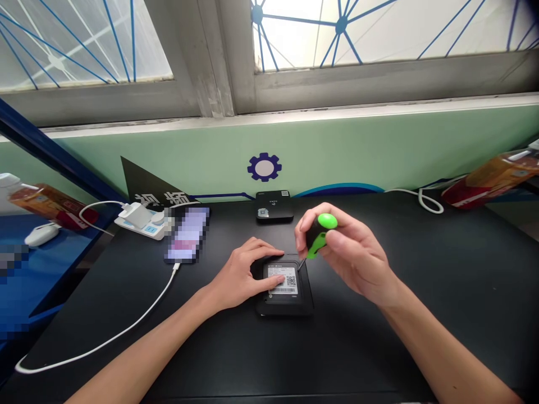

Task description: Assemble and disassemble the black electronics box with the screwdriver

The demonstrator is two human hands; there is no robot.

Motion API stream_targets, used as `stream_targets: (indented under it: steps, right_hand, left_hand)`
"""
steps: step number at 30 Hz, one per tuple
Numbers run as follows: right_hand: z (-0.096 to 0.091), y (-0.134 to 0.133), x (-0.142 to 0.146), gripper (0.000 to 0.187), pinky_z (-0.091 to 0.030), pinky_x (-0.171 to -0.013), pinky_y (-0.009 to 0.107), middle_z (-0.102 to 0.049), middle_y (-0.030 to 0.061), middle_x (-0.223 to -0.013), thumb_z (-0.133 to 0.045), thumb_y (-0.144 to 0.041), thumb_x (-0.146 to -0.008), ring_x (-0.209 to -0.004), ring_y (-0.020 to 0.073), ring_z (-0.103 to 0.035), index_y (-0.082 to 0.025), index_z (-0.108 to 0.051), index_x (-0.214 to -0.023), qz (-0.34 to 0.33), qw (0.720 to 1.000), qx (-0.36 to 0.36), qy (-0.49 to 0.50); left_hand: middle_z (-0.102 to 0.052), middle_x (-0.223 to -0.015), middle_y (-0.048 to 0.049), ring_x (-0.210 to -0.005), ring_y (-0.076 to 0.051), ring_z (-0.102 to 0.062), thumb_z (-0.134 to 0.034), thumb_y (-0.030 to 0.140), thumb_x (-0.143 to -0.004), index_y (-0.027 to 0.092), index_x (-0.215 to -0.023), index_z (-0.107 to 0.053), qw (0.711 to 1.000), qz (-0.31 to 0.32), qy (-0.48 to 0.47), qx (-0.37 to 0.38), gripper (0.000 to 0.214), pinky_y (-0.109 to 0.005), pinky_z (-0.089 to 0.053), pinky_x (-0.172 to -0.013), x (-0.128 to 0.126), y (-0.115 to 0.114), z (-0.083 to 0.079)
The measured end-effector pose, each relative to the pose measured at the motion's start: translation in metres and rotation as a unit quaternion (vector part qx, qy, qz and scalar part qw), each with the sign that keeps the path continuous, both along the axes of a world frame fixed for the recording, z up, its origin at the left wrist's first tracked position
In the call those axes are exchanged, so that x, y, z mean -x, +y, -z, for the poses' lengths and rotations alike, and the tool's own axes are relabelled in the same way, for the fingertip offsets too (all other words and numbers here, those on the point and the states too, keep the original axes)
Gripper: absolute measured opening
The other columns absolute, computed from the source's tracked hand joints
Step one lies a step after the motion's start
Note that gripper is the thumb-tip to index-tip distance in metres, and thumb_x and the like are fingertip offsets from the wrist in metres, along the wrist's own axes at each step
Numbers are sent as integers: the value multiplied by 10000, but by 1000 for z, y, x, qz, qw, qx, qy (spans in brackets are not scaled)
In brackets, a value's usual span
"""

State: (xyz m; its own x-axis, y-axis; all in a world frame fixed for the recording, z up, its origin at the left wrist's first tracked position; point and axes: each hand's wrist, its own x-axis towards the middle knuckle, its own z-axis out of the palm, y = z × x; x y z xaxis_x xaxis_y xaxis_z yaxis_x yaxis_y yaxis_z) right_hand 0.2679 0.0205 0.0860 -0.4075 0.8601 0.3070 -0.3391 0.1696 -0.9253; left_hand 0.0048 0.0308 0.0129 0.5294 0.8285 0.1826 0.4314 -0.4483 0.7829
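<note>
A black set-top box (284, 306) lies flat on the table with its white printed label (290, 280) facing up. My left hand (248, 272) grips it from the left, thumb across the label and fingers at the far edge. In my right hand (353, 255) is a screwdriver (318, 238) with a green and black handle, fingers wrapped round it. The screwdriver is tilted, and its thin shaft reaches down to the box's upper right part. Whether the tip sits in a screw is too small to tell.
Behind the hands, near the wall, is another black box (274, 206). To the left lie a phone (188, 235) on a white charging cable (143, 318) and a power strip (143, 221). Drink bottles stand at the left (50, 205) and right (492, 177).
</note>
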Motion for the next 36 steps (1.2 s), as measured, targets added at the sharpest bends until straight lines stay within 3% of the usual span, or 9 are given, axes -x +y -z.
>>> stream_targets:
  steps: [3,6,10,16,19,25,29,32,36]
  right_hand:
    - [2,-1,4,164,-565,-735,370,-731,36,-991,-799,-327,-1102,-796,220,-671,-278,-657,-1166,7,1000,6,14]
    - [6,-1,5,217,-457,-633,324,-651,-3,-889,-824,-361,-1083,-691,186,-538,-289,-630,-1148,7,1000,11,24]
    - [5,0,3,327,-459,-699,391,-629,54,-899,-659,-549,-1118,-771,245,-545,-237,-743,-1168,-14,1000,13,17]
    - [5,0,6,173,-565,-763,390,-719,46,-990,-785,-363,-1097,-835,239,-665,-277,-660,-1181,-23,1000,16,10]
    - [9,-1,6,252,-470,-653,335,-663,4,-906,-826,-346,-1072,-735,206,-564,-304,-604,-1184,-19,999,21,17]
    - [7,0,4,405,-468,-795,436,-642,79,-903,-564,-541,-1131,-822,273,-541,-207,-778,-1210,-39,999,9,4]
    - [8,0,5,182,-511,-769,408,-689,58,-956,-743,-420,-1107,-846,266,-616,-275,-669,-1189,-33,999,22,3]
    - [12,-1,6,221,-446,-702,357,-639,11,-909,-804,-353,-1084,-763,221,-541,-304,-612,-1180,-29,999,30,8]
    - [11,0,5,337,-421,-777,411,-588,36,-870,-605,-554,-1144,-775,245,-470,-252,-727,-1232,-44,999,10,8]
  left_hand:
    - [-789,-1318,-75,-1250,-306,-724,-929,432,-978,313,-1390,-816,1000,3,-2,-2,444,-455,-594,-1103,0,0,0]
    - [-783,-1335,-75,-1265,-309,-722,-921,418,-984,327,-1402,-816,1000,5,5,3,441,-462,-595,-1113,-1,0,-1]
    - [-779,-1346,-83,-1256,-313,-727,-920,423,-983,319,-1391,-816,1000,1,9,-1,434,-475,-602,-1113,0,0,0]
    - [-786,-1307,-80,-1256,-314,-718,-925,430,-980,322,-1376,-818,1000,4,1,1,424,-468,-600,-1104,0,0,0]
    - [-781,-1318,-74,-1264,-310,-715,-923,419,-983,326,-1380,-817,1000,4,2,1,421,-461,-599,-1110,0,0,1]
    - [-778,-1329,-77,-1251,-309,-728,-925,446,-979,319,-1389,-815,1000,0,8,-6,443,-460,-606,-1107,1,0,2]
    - [-788,-1310,-73,-1246,-312,-720,-922,439,-982,329,-1379,-820,1000,4,4,-4,424,-459,-606,-1097,0,0,2]
    - [-781,-1317,-72,-1251,-305,-713,-918,437,-987,322,-1387,-812,1000,7,1,-1,430,-448,-603,-1096,0,0,1]
    - [-772,-1319,-70,-1252,-301,-714,-921,439,-986,318,-1381,-812,1000,4,7,0,427,-449,-591,-1104,1,0,1]
